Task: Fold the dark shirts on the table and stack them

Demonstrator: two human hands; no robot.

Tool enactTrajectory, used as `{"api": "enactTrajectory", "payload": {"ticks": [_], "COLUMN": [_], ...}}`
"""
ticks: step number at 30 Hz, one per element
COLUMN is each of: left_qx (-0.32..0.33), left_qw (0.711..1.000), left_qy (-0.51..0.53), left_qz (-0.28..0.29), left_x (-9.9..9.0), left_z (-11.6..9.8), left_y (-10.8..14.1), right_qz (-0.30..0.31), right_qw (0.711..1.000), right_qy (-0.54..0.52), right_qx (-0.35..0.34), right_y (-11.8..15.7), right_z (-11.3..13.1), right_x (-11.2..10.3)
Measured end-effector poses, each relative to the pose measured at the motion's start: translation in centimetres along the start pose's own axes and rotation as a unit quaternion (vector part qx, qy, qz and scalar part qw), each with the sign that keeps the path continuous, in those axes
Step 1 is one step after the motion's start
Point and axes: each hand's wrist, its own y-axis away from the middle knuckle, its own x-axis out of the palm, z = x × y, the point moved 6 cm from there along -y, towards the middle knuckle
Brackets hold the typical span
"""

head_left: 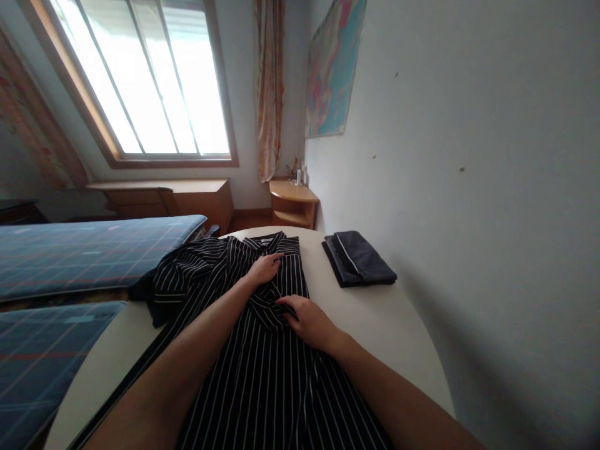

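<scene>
A black garment with white stripes, with a shirt collar at its far end, lies spread over a round cream table. One part of it is bunched to the left, and a short folded piece lies across the middle. My left hand rests palm down near the collar, its fingers stretched to the right over the cloth. Closer to me, my right hand has its thumb and forefinger curled about the folded striped cloth. The undersides of both hands are hidden.
A dark folded cloth item lies on the table's right side, near the white wall. Blue plaid mattresses stand at the left. A corner shelf and a low wooden desk are beyond the table, under the window.
</scene>
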Motion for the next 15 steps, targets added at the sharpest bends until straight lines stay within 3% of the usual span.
{"api": "enactTrajectory", "payload": {"ticks": [7,15], "left_qx": [-0.114,-0.243], "left_qw": [0.992,0.961], "left_qy": [0.032,0.06], "left_qz": [-0.051,-0.113], "left_x": [1.6,1.7], "left_z": [2.0,5.0], "left_y": [-4.5,-5.9], "right_qz": [0.048,0.062], "right_qw": [0.998,0.998], "right_qy": [0.017,0.026], "right_qx": [-0.024,-0.014], "right_y": [1.4,1.5], "right_z": [0.1,0.6], "right_x": [-0.2,-0.2]}}
